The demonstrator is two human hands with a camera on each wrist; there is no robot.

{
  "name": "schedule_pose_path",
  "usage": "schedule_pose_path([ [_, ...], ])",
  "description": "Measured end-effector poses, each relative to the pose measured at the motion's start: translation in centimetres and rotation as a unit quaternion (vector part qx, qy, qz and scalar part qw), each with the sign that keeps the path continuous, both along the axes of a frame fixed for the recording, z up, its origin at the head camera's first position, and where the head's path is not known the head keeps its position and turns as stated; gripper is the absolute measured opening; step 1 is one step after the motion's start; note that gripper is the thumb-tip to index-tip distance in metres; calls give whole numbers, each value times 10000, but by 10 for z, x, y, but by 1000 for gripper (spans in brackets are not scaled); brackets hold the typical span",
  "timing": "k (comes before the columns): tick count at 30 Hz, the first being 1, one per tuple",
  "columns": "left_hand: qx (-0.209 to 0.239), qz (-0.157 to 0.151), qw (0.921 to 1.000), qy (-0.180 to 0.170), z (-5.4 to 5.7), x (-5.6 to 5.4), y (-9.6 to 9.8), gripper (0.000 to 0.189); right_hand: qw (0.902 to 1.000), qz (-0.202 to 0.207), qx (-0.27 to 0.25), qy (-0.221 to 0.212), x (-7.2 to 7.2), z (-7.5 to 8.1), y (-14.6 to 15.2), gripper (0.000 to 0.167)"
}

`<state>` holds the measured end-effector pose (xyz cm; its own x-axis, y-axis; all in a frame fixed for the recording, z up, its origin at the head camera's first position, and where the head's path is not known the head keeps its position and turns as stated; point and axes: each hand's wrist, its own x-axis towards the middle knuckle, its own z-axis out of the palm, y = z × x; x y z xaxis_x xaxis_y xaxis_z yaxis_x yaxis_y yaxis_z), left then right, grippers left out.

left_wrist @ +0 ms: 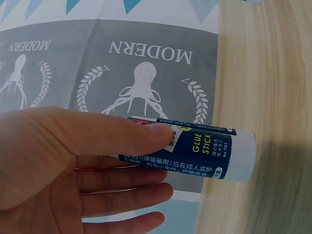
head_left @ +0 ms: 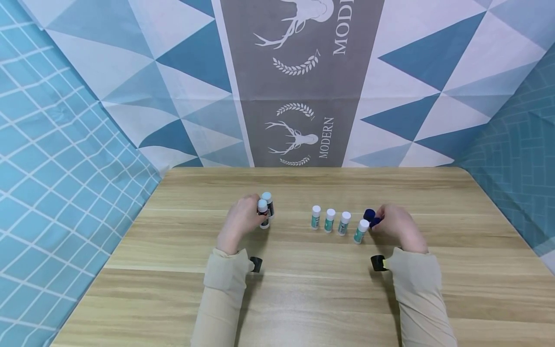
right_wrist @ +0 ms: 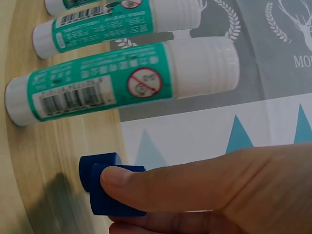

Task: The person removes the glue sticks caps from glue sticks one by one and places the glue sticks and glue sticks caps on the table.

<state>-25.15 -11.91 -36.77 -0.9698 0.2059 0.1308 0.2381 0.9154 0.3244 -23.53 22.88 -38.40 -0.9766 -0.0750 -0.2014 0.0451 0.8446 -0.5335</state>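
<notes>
My left hand [head_left: 243, 219] pinches a glue stick [left_wrist: 214, 156] with a navy label and a pale cap. Its thumb lies along the label in the left wrist view. Close behind it stands a second navy glue stick [head_left: 268, 206], mostly hidden in the left wrist view. My right hand [head_left: 396, 222] holds a small dark blue block [right_wrist: 105, 202] between thumb and fingers. Another dark blue block [right_wrist: 90, 171] sits just beyond it, overlapped by the held one. Beside the right hand, a green-and-white glue stick [head_left: 361, 232] stands upright on the table.
Several green-and-white glue sticks [head_left: 329, 221] form a slanting row on the wooden table [head_left: 299, 299] between the hands. Patterned cloth [head_left: 299, 96] hangs at the table's back edge, and blue cloth [head_left: 52, 193] hangs along the left side.
</notes>
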Motion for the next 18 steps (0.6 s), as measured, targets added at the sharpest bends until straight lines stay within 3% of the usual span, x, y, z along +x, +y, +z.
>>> schedule_pose_path([
  [8, -9, 48, 10000, -66, -5, -4, 1, 26, 9994, -142, 16, -309, -4, -8, 1, 17],
  [18, 30, 116, 9999, -85, -10, -6, 1, 24, 9998, -95, 89, -179, -9, -14, 2, 21],
])
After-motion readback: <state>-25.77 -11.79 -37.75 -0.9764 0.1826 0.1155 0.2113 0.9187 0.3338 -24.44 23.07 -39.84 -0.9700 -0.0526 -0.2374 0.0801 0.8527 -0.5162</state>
